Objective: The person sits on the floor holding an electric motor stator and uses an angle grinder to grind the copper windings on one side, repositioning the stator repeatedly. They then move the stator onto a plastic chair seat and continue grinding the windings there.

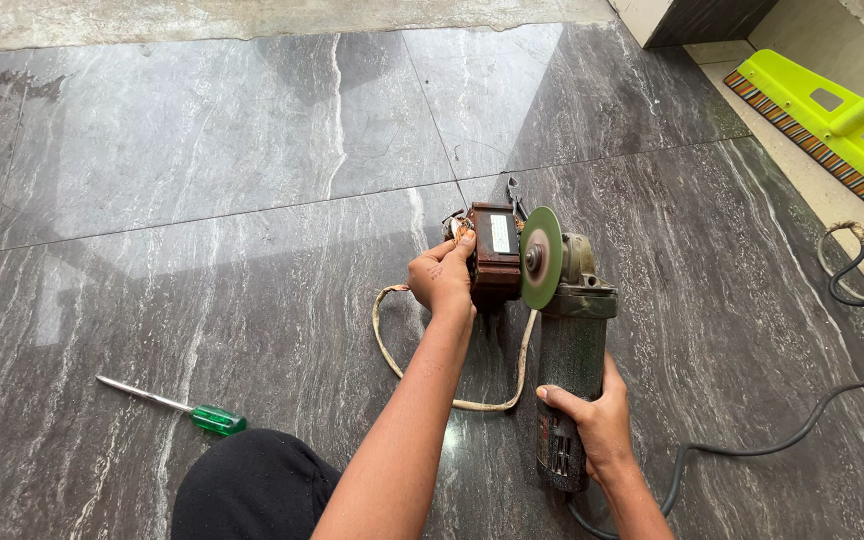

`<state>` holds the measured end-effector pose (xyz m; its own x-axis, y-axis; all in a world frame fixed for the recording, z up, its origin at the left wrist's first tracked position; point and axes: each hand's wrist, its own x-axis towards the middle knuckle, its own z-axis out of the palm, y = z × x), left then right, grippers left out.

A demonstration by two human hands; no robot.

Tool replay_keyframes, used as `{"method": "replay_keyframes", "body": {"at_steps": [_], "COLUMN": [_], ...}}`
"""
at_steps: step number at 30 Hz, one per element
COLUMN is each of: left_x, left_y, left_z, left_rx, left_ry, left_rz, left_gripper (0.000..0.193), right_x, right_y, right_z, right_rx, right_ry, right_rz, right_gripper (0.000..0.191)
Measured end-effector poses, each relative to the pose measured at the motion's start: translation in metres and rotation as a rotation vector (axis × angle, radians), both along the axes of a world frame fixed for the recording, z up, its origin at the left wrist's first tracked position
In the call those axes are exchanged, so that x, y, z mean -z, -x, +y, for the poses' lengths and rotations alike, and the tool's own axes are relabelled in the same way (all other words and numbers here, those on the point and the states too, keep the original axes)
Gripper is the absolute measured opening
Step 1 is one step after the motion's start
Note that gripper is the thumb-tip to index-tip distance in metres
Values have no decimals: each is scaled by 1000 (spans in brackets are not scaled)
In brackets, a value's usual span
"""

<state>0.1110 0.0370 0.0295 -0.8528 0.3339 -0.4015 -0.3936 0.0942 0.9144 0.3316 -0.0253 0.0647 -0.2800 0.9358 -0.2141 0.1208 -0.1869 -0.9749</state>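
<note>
My left hand (442, 280) grips a brown motor stator block (495, 250) with copper windings, held upright on the dark stone floor. My right hand (592, 420) is wrapped around the body of a worn angle grinder (572, 350) lying on the floor. Its green disc (540, 257) stands right against the block's right side. A beige flat cable (387, 340) loops from the block across the floor under my left forearm.
A green-handled screwdriver (192, 410) lies on the floor at the left, near my black-clad knee (252, 485). The grinder's black cord (792, 430) trails right. A yellow-green broom head (822, 120) and another cable end (847, 265) lie at the right edge.
</note>
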Motion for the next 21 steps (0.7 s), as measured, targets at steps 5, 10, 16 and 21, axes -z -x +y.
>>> {"method": "replay_keyframes", "body": {"at_steps": [5, 10, 16, 21], "left_x": [-3, -3, -3, -4], "left_y": [-1, -1, -3, -2], "left_z": [0, -1, -1, -1], "left_rx": [3, 1, 1, 0], "left_ry": [20, 3, -11, 24], "left_rz": [-13, 1, -12, 0], "left_gripper": [26, 26, 27, 28], "right_x": [2, 2, 1, -1], "right_y": [-1, -2, 1, 1], "right_z": [2, 1, 2, 1], "right_rx": [6, 4, 7, 15], "right_ry": [19, 13, -4, 40], "right_rz": [-9, -6, -11, -11], "right_gripper": [60, 59, 59, 60]}}
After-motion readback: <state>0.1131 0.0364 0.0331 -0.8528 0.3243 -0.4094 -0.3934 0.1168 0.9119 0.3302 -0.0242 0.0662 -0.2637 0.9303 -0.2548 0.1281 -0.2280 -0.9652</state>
